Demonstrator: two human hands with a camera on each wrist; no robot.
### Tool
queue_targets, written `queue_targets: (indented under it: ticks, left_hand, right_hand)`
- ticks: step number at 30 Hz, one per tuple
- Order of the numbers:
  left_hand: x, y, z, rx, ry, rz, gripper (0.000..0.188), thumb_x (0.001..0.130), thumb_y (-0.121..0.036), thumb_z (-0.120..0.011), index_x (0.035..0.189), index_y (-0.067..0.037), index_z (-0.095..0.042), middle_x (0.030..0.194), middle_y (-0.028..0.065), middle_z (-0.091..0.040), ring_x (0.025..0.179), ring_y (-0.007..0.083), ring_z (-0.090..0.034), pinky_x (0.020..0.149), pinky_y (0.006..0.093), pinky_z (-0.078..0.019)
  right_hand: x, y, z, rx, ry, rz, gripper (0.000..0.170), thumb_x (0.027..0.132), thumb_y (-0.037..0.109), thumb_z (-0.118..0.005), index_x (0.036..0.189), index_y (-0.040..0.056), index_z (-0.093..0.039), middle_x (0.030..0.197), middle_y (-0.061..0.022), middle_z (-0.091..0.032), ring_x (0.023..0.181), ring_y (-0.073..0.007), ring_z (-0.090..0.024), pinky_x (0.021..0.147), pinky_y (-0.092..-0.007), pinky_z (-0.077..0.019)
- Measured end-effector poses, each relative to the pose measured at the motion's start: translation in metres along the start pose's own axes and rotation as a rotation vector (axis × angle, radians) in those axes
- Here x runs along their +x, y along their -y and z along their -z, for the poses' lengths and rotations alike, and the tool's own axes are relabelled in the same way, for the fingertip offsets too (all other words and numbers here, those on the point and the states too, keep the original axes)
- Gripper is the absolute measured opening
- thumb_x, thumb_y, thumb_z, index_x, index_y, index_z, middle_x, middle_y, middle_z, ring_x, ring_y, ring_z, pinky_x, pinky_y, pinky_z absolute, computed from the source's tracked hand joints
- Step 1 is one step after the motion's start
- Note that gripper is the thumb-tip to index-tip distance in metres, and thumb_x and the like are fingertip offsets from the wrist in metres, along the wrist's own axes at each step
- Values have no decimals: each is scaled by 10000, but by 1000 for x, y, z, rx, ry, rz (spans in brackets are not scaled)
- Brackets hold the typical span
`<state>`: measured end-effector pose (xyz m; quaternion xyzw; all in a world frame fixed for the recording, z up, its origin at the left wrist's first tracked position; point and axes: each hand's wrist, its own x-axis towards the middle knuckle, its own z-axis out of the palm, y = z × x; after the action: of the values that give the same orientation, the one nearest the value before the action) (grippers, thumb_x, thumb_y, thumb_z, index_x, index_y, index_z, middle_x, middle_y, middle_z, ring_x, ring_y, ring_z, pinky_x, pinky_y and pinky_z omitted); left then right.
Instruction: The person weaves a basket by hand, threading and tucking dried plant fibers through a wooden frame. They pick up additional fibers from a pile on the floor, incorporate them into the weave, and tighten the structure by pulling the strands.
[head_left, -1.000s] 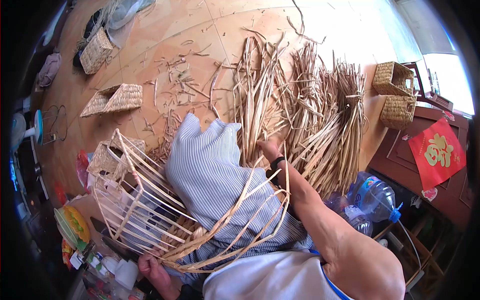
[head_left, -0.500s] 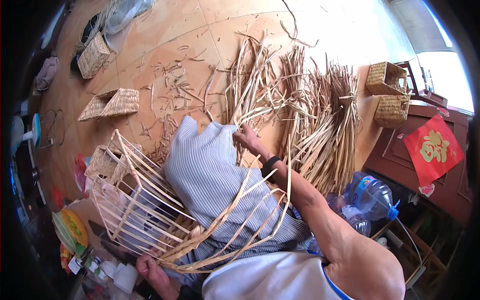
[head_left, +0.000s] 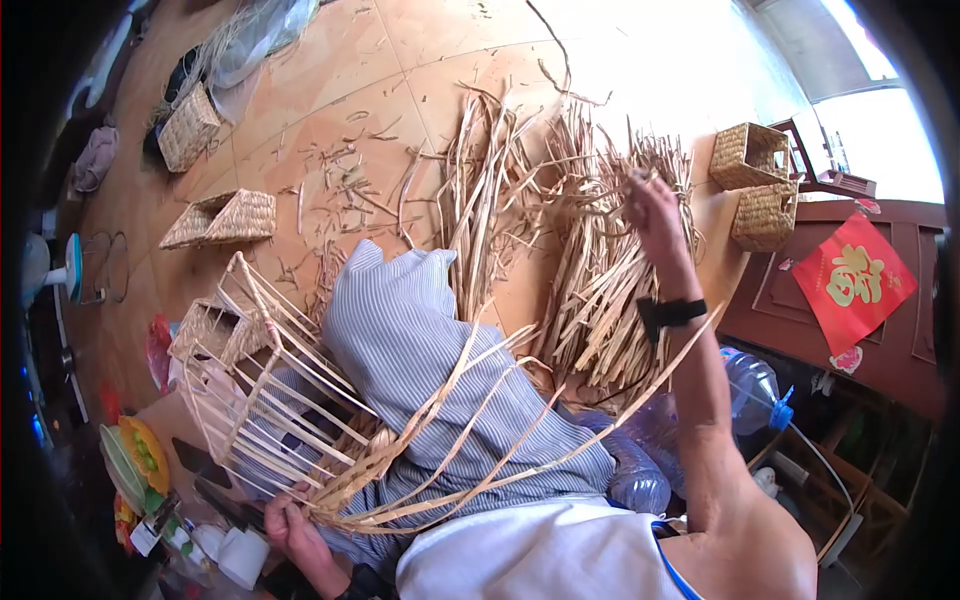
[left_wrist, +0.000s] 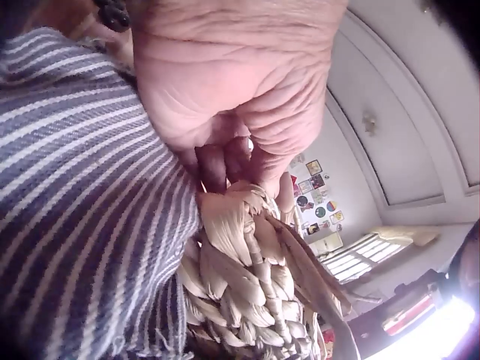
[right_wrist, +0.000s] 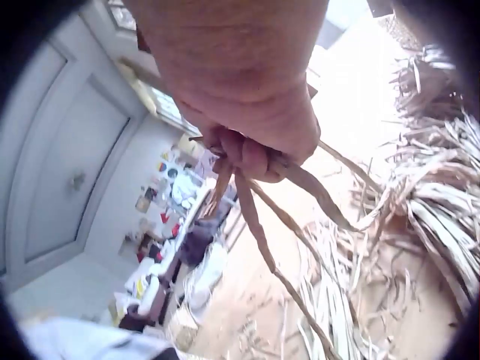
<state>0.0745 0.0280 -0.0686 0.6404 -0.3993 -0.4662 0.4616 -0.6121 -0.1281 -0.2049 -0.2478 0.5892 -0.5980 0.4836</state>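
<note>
From the head view, your left hand (head_left: 293,525) grips the near end of an open basket frame (head_left: 256,400), which rests at the left of your lap beside the striped cloth (head_left: 400,320); long loose strips (head_left: 440,408) fan from that end across the cloth toward the right. Your right hand (head_left: 656,214), its fingers closed, is up over the dried stalk bundles (head_left: 600,325) lying on the tiled floor (head_left: 320,85). A slanted woven basket (head_left: 248,216) sits on the floor to the left, and a pair of box-shaped baskets (head_left: 758,222) stands toward the floor's right edge, near a red paper (head_left: 858,275). In the left wrist view, your fingers pinch the top of a braided edge (left_wrist: 244,304), with the cloth just beside it. In the right wrist view, your fingers are curled round several twisted strands (right_wrist: 256,229), which hang down and spread apart.
</note>
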Motion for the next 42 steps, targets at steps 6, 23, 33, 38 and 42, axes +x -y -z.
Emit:
queue_targets:
  ticks: [6,23,33,38,42]
  left_hand:
    - [3,10,8,-30,43,-5,178,1035,-108,-642,1188,-16,-650,1070,149,-709,1116,303,-671,1071,453,-486]
    - [3,11,10,-35,63,-9,174,1050,-120,-617,1185,-12,-643,1073,155,-702,1124,292,-662,1082,444,-465]
    - [6,14,12,-41,58,-2,171,1046,-139,-634,1160,-15,-657,1108,176,-727,1110,284,-681,1064,430,-482]
    - [5,19,20,-40,87,-15,182,1049,-117,-624,1202,-21,-649,1107,172,-717,1129,293,-671,1081,440,-478]
    - [1,13,12,-53,40,4,173,1041,-123,-638,1178,-18,-649,1067,146,-716,1131,302,-681,1074,455,-486]
  right_hand:
    - [-13,62,-8,-404,-191,310,269,1056,263,-681,1226,54,-668,887,20,-661,631,-19,-510,505,-178,-379]
    - [-298,-394,50,-707,952,-25,391,943,234,-710,1250,-8,-686,891,-102,-715,865,-268,-694,778,-426,-568]
    - [-150,-127,31,21,420,-636,344,1041,164,-655,1368,58,-652,828,5,-701,583,-68,-561,512,-204,-458]
    - [-96,-102,24,103,247,-611,361,1001,68,-605,1361,37,-605,1159,-69,-770,512,-31,-449,467,-173,-369]
    - [-71,-112,-2,98,122,-534,379,967,91,-688,1337,27,-638,1072,-15,-773,479,-17,-356,433,-199,-280]
